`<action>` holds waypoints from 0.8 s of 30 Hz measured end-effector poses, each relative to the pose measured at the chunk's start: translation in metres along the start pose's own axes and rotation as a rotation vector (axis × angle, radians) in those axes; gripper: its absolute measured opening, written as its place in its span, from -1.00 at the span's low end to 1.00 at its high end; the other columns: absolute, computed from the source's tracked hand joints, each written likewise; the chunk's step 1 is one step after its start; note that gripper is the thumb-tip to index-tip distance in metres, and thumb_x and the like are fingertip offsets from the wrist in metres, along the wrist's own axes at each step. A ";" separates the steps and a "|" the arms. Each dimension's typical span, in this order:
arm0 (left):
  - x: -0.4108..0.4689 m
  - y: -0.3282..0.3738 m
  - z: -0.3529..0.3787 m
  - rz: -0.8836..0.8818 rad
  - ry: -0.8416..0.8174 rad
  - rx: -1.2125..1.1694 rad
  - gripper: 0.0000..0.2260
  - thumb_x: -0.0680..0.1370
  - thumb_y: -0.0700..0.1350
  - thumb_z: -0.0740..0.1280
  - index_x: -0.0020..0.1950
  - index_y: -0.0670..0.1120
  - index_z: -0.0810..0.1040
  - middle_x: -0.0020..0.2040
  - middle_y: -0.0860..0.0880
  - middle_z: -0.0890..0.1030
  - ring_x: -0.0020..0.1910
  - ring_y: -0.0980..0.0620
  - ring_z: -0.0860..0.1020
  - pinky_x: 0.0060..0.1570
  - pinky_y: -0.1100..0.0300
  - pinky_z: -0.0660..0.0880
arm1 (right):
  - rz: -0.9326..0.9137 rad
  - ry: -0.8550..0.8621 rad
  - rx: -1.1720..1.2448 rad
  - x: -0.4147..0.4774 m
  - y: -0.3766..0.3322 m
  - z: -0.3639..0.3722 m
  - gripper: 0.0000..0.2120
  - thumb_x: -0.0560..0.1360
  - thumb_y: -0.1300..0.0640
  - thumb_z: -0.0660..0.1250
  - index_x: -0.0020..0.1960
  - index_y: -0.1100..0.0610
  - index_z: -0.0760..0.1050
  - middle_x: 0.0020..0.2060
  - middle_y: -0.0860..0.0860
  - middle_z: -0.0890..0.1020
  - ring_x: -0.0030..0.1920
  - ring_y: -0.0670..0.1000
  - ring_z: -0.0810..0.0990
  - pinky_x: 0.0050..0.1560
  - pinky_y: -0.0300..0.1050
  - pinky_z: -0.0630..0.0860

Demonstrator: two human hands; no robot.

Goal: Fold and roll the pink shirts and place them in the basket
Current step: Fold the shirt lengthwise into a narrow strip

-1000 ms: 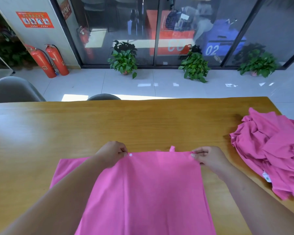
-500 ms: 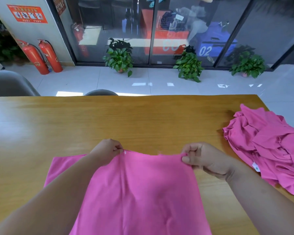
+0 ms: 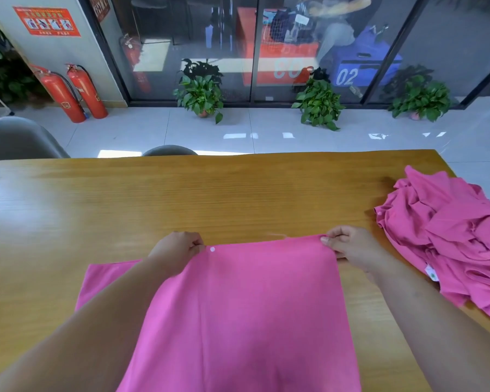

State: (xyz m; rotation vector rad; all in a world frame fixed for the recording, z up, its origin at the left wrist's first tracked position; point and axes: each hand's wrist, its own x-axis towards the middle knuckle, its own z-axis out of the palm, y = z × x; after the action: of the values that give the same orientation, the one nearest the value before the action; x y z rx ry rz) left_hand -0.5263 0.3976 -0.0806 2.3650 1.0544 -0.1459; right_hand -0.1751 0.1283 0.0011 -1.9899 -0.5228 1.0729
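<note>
Just lifted the far edge of the pink shirt [image 3: 252, 306], corners pinched in left hand [image 3: 178, 250] and right hand [image 3: 348, 246]; probably starting the roll.

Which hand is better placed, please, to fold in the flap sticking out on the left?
Probably the left hand: it pinches the shirt beside that flap; the right hand is farther.
</note>
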 end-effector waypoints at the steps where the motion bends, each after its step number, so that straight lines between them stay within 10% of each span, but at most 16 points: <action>1: 0.002 0.002 0.002 -0.002 0.013 0.017 -0.88 0.68 0.04 0.33 -0.04 0.14 0.60 -0.13 0.14 0.65 -0.13 -0.01 0.61 -0.10 0.01 0.60 | -0.011 0.102 -0.041 0.010 0.012 -0.004 -0.84 0.55 0.21 0.54 0.06 0.25 0.61 -0.09 0.22 0.75 -0.17 0.20 0.71 -0.04 0.12 0.69; 9: 0.017 0.037 0.028 -0.042 0.183 0.393 -0.87 0.67 0.01 0.30 -0.01 0.11 0.64 -0.04 0.02 0.54 -0.02 -0.08 0.53 -0.05 0.04 0.41 | -0.058 0.420 -0.445 0.040 0.046 0.013 -0.85 0.54 -0.06 0.50 -0.12 -0.06 0.58 -0.32 -0.10 0.66 -0.24 -0.04 0.64 -0.24 -0.10 0.43; 13: 0.016 0.060 0.051 -0.195 0.097 0.448 -0.82 0.58 -0.23 0.26 -0.03 0.07 0.49 -0.17 0.05 0.64 -0.16 -0.06 0.64 -0.13 0.06 0.28 | 0.081 0.340 -0.225 0.055 0.055 0.029 -0.92 0.64 0.05 0.40 -0.01 0.00 0.53 -0.36 -0.05 0.73 -0.37 0.00 0.72 -0.19 -0.04 0.61; 16: 0.018 0.052 0.069 -0.223 0.156 0.283 -0.90 0.69 -0.09 0.25 -0.02 0.03 0.48 -0.17 0.02 0.66 -0.17 -0.14 0.65 -0.19 0.05 0.36 | 0.104 0.322 0.020 0.056 0.074 0.042 -0.96 0.69 0.13 0.32 0.06 0.03 0.48 -0.20 -0.13 0.77 -0.20 0.01 0.78 -0.01 0.15 0.70; 20: 0.006 0.043 0.079 -0.100 0.236 0.114 -0.79 0.70 -0.01 0.26 0.32 0.05 0.53 0.10 0.03 0.63 0.07 -0.12 0.61 -0.06 -0.02 0.53 | -0.126 0.314 -0.169 0.036 0.104 0.063 -0.67 0.67 0.10 0.31 0.42 -0.07 0.42 0.26 -0.25 0.66 0.22 -0.13 0.65 0.17 -0.12 0.55; 24: -0.031 0.033 0.106 0.041 0.192 0.293 -0.44 0.63 0.13 0.33 0.61 0.04 0.35 0.47 -0.03 0.43 0.46 -0.15 0.42 0.42 -0.08 0.43 | -0.386 0.178 -0.900 0.025 0.139 0.083 -0.28 0.70 -0.28 0.12 0.74 -0.01 0.01 0.72 -0.03 0.02 0.71 0.06 -0.04 0.66 0.10 0.12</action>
State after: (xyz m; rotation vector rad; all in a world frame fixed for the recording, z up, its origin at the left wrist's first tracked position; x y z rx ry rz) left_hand -0.5112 0.3047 -0.1463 2.7064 1.1381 -0.0611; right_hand -0.2318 0.0997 -0.1498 -2.5349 -1.4013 0.4192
